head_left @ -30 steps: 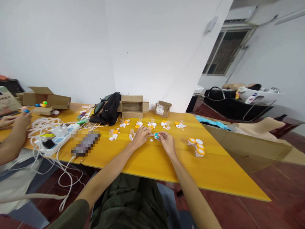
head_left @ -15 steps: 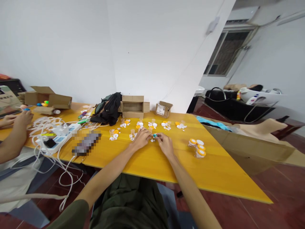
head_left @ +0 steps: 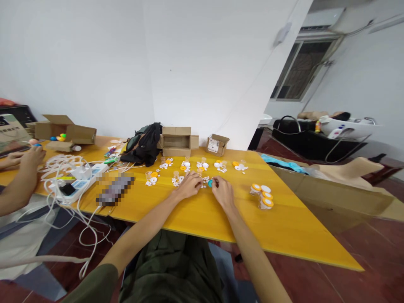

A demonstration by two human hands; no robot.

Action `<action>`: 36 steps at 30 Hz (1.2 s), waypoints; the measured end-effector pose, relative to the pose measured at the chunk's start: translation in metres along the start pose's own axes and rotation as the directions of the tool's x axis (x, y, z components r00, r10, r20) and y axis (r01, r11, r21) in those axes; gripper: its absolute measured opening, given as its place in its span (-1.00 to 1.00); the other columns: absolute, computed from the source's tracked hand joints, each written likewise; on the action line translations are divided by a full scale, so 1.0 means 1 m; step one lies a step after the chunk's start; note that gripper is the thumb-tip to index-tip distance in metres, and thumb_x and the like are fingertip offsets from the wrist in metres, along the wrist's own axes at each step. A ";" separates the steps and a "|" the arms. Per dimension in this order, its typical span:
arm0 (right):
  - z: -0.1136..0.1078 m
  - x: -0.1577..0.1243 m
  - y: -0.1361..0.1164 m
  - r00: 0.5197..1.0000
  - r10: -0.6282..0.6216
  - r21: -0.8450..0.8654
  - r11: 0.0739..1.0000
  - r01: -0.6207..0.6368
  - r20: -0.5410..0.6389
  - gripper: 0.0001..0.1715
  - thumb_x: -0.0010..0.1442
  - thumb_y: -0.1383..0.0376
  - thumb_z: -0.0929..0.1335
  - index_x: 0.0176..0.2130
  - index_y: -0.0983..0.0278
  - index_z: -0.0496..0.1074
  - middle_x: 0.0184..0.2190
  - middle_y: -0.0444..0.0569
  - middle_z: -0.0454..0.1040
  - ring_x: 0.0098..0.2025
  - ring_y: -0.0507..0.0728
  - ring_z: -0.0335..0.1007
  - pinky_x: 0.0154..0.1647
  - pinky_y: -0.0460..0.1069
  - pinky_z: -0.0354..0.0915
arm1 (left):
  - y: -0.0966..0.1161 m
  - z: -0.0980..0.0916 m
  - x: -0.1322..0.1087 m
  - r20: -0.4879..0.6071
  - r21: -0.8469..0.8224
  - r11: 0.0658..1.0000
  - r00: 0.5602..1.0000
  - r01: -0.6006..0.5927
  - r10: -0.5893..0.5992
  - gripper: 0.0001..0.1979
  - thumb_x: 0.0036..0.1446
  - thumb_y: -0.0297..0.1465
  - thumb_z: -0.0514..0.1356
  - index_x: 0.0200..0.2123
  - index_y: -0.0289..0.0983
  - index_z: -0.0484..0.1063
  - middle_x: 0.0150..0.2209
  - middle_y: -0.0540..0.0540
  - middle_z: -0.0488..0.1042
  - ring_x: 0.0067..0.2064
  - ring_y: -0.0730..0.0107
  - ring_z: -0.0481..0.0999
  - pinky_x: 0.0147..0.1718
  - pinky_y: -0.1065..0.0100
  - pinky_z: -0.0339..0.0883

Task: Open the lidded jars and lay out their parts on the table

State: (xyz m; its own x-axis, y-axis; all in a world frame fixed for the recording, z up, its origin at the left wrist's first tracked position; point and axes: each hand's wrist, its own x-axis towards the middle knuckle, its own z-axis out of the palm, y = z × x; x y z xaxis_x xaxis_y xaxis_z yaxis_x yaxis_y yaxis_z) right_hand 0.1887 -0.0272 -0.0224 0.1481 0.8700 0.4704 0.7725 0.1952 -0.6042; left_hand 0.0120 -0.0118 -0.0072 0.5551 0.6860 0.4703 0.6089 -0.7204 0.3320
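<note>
My right hand (head_left: 223,192) has its thumb and fingers pinched at the edge of a small teal round piece (head_left: 210,183), just above or on the wooden table. Close by on the left, my left hand (head_left: 190,185) is bent over with its fingertips drawn together; whatever is in them is too small to make out. Small white pieces (head_left: 205,179) lie between the two hands. Beyond them, little clear cups (head_left: 187,159), orange rings (head_left: 182,168) and white discs (head_left: 217,165) form several small groups.
Several clear jars with orange or white lids (head_left: 266,203) stand at the right. Along the back are a black bag (head_left: 147,145) and cardboard boxes (head_left: 176,150). Left are a blurred-out device (head_left: 115,190), a power strip (head_left: 91,176) with tangled cables, and another person's hands (head_left: 31,158).
My right hand has shifted slightly right with the teal piece, which now shows more of its round face. The gap between my hands has widened a little.
</note>
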 end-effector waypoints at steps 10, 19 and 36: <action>0.004 -0.003 0.001 0.997 -0.073 -0.173 0.983 0.067 -0.028 -0.75 0.12 0.35 0.28 -0.36 0.15 0.56 -0.38 0.00 0.61 -0.40 0.16 0.47 -0.47 -0.02 0.13 | -0.005 0.001 0.002 -0.073 -0.045 0.997 0.996 0.056 -0.059 -0.80 0.16 -0.56 0.14 -0.41 -0.20 0.50 -0.34 -0.13 0.53 -0.07 0.11 0.41 0.00 0.11 0.24; -0.001 -0.003 -0.002 0.998 -0.057 -0.106 0.993 0.055 -0.015 -0.75 0.19 0.30 0.28 -0.33 0.17 0.56 -0.32 0.03 0.61 -0.34 0.18 0.49 -0.38 -0.01 0.21 | -0.004 -0.001 0.006 -0.113 -0.102 0.987 0.985 0.120 -0.132 -0.82 0.22 -0.51 0.15 -0.40 -0.20 0.49 -0.32 -0.09 0.55 -0.08 0.14 0.42 0.00 0.14 0.24; 0.008 0.002 0.013 0.972 -0.223 -0.046 0.974 0.220 -0.079 -0.71 0.20 0.39 0.23 -0.24 0.23 0.53 -0.23 0.09 0.54 -0.13 0.25 0.41 -0.03 0.11 0.33 | 0.006 -0.005 0.002 0.008 0.198 0.972 0.991 0.128 -0.132 -0.81 0.28 -0.50 0.10 -0.30 -0.22 0.51 -0.26 -0.13 0.56 -0.03 0.12 0.39 -0.02 0.14 0.15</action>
State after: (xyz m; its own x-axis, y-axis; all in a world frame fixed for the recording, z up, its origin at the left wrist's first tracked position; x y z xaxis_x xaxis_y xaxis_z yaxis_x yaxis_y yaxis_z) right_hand 0.1941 -0.0195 -0.0342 0.0206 0.7659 0.6427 0.8138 0.3605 -0.4557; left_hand 0.0137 -0.0147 0.0001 0.4744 0.7757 0.4162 0.7750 -0.5923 0.2205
